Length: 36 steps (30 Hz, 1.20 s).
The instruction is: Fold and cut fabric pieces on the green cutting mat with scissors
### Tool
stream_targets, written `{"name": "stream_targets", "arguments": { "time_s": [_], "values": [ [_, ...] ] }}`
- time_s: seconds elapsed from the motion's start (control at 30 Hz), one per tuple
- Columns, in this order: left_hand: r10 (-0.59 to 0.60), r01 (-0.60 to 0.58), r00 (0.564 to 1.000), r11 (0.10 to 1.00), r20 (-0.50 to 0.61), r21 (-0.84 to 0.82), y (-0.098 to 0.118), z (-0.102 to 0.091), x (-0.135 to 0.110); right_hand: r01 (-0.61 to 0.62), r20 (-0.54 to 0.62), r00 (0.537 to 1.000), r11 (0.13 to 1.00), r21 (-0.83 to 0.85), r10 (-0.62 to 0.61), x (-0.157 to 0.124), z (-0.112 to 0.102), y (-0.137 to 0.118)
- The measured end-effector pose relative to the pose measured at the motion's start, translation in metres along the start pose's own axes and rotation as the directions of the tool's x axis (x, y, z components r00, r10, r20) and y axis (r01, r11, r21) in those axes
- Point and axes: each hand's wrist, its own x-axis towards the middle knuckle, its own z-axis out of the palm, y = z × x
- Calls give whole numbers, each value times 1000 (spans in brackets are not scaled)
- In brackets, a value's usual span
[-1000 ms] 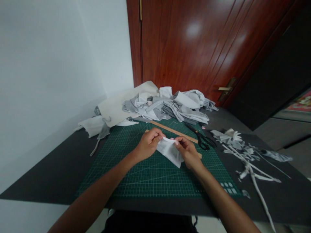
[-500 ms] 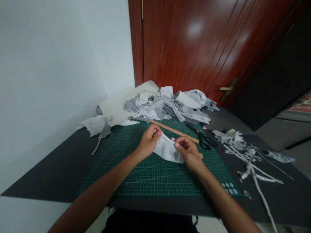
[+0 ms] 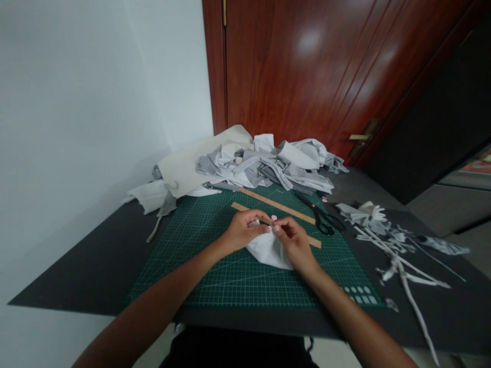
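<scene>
A small white fabric piece (image 3: 266, 250) lies on the green cutting mat (image 3: 215, 271), bunched between my hands. My left hand (image 3: 242, 231) pinches its upper left edge with closed fingers. My right hand (image 3: 292, 240) pinches the upper right edge, fingertips close to the left hand's. A tiny pink thing (image 3: 273, 217) sits just above my fingertips. Two wooden rulers (image 3: 276, 204) lie slanted on the mat right behind my hands, the nearer one partly hidden by them.
Black scissors (image 3: 322, 217) lie right of the rulers. A heap of grey and white cloth (image 3: 264, 166) fills the table's back. Cut fabric strips (image 3: 395, 255) are scattered on the dark table (image 3: 76, 255) at right. A red-brown door (image 3: 307, 71) stands behind.
My hands have come closer together and lowered onto the mat, bunching the white fabric, which a second ago was held up and stretched between them.
</scene>
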Motion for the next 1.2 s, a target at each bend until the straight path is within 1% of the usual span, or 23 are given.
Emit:
{"name": "stream_targets", "arguments": {
  "time_s": [0.07, 0.17, 0.3, 0.4, 0.5, 0.57, 0.67, 0.77, 0.9, 0.97, 1.1, 1.2],
  "values": [
    [9, -10, 998, 1000, 60, 22, 2, -1, 0, 58, 2, 998, 998, -9, -58, -1, 0, -1],
    [5, -9, 998, 998, 60, 65, 9, 2, -1, 121, 7, 993, 992, -46, -121, -3, 0, -2],
    [-32, 27, 997, 997, 71, 67, 16, 5, -2, 226, -9, 973, 954, -197, -232, -4, -2, -2],
    [-25, 25, 999, 1000, 37, 13, 15, 6, -3, 280, -12, 955, 916, -286, -296, -4, -3, -1],
    [-37, 38, 999, 997, 19, -60, 12, 8, -4, 314, -20, 942, 902, -297, -334, -4, -5, 0],
    [-67, 67, 998, 990, 8, -124, 12, 9, -5, 359, -1, 926, 881, -307, -377, -4, -6, 0],
    [-143, 139, 990, 968, -3, -207, 11, 12, -5, 427, 60, 897, 824, -372, -438, -5, -9, -1],
    [-194, 190, 981, 951, 8, -245, 10, 15, -5, 462, 119, 881, 777, -427, -459, -5, -13, 0],
    [-231, 224, 973, 924, 16, -310, 8, 18, -5, 469, 151, 879, 765, -441, -452, -5, -14, 1],
    [-283, 271, 959, 885, 24, -378, 8, 19, -5, 485, 176, 872, 757, -438, -456, -4, -15, 2],
    [-397, 366, 916, 772, 54, -519, 7, 21, -6, 524, 245, 851, 718, -457, -465, -5, -16, 3],
    [-424, 376, 905, 749, 42, -546, 7, 22, -5, 561, 274, 826, 671, -484, -493, -6, -17, 4]
  ]
}}
